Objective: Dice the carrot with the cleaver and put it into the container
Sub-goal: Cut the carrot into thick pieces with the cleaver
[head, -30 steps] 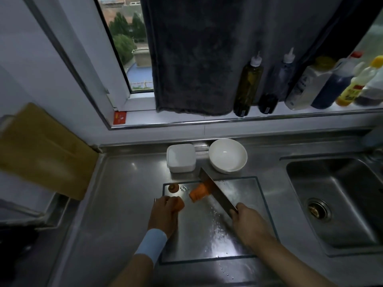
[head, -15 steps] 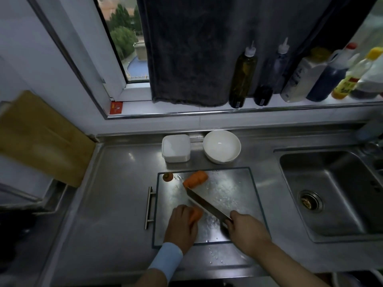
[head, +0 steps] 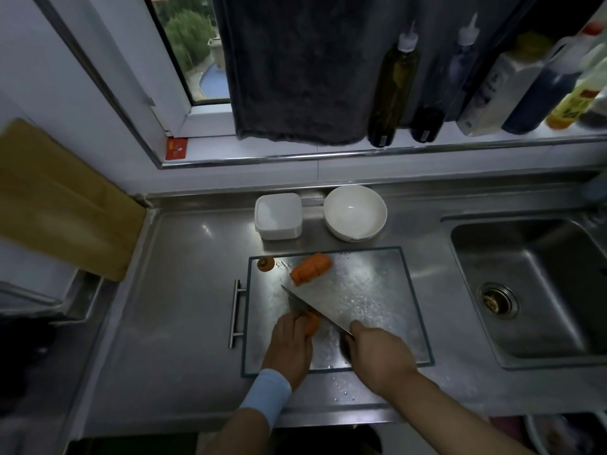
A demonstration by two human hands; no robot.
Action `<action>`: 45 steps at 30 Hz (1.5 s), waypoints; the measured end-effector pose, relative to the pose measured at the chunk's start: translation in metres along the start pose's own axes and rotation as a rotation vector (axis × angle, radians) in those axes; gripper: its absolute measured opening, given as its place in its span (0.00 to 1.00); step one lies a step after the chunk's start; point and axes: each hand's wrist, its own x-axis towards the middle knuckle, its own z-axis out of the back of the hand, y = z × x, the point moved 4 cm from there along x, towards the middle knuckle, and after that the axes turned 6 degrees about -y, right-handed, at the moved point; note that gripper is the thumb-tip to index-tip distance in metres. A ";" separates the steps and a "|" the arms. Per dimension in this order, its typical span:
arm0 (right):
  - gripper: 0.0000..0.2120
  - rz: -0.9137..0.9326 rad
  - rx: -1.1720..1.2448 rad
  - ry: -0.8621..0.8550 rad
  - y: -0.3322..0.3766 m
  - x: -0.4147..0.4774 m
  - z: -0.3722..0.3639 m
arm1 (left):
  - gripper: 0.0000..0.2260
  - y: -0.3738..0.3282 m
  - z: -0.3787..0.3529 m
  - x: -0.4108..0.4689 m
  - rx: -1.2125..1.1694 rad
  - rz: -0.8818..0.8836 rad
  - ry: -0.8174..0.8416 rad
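Head view. The held carrot piece [head: 312, 324] lies at the lower left of the steel cutting board [head: 391, 290], mostly hidden; its long axis cannot be told. The left hand [head: 289, 344] holds it with fingers curled over it. The right hand [head: 377, 356] has its fingers wrapped round the handle of the cleaver [head: 317, 307]. The blade rests across the piece and runs from its tip at upper left to the handle at lower right.

A second carrot piece [head: 310, 270] lies free at the board's upper left, its long axis running lower left to upper right. The stem stub [head: 266, 264] is just left of it.

One second ago the blade was against that far piece and the left hand was higher on the board; half a second ago the arrangement matched the present one.

The board sits on a steel desk [head: 184, 290]. The white container [head: 278, 216] and a white bowl [head: 354, 211] stand above the board, a sink [head: 542, 290] at right, and a dark towel [head: 295, 77] and bottles [head: 392, 83] at the window sill.
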 end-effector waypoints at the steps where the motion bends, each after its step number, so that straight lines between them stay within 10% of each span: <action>1: 0.05 0.007 -0.010 -0.005 0.002 -0.001 0.000 | 0.20 0.000 0.000 -0.001 -0.001 0.009 0.003; 45: 0.08 -0.060 0.039 0.109 0.022 0.025 -0.012 | 0.21 0.000 -0.001 0.002 0.010 0.007 0.050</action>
